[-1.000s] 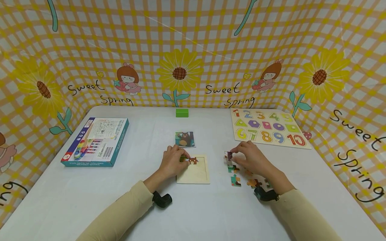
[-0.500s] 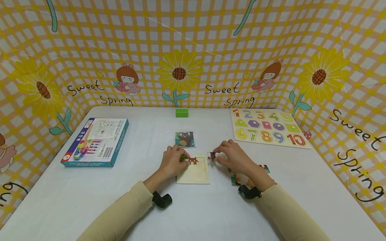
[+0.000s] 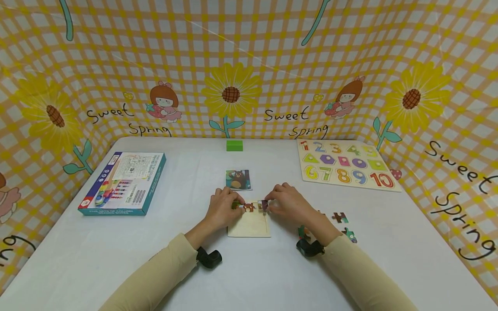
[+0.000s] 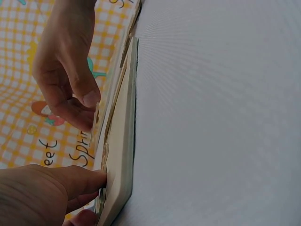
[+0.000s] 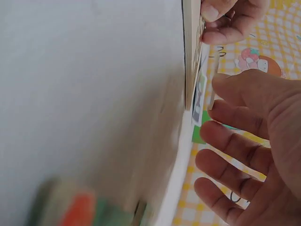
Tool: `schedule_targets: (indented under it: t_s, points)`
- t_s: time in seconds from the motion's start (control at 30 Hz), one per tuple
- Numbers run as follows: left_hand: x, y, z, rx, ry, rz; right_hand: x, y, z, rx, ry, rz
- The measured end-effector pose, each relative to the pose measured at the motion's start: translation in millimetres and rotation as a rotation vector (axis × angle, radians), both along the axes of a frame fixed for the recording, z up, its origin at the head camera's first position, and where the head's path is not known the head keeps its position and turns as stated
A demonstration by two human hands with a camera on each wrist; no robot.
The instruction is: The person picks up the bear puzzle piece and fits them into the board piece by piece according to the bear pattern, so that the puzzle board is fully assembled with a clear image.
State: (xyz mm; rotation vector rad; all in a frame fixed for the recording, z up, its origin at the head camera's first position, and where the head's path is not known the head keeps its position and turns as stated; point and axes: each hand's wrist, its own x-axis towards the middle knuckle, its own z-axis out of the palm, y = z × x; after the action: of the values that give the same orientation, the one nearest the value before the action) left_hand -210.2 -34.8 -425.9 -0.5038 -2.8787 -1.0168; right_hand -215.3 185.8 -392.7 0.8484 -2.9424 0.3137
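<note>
My right hand [image 3: 291,204] pinches a purple-and-white puzzle piece [image 3: 263,206] between thumb and index finger. It is over the upper right corner of a square wooden puzzle tray [image 3: 249,226]; in the right wrist view the piece [image 5: 212,101] stands slightly apart from the tray. At the upper left corner, my left hand [image 3: 222,210] has thumb and index finger on a greenish puzzle piece in the tray, mostly hidden by the fingers. A brown puzzle piece [image 3: 248,207] lies along the tray's top edge, between the hands.
Loose puzzle pieces [image 3: 340,217] lie at the right, partly hidden by my right forearm. Behind the tray lies a bear picture card [image 3: 239,179], with a green block [image 3: 234,146] farther back. A boxed toy [image 3: 122,183] is at left, a number board [image 3: 346,166] at right.
My right hand has carried the purple-and-white puzzle piece leftward from beside the loose pieces to the tray's upper right corner. The left hand has stayed put.
</note>
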Motion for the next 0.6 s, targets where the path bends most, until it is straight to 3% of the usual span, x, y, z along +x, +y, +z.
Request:
schedule_targets:
  t_s: [0.6]
  points:
    - [0.4, -0.3, -0.1, -0.013, 0.01, 0.001, -1.0, -13.3, -5.6, -0.003, -0.022, 0.014]
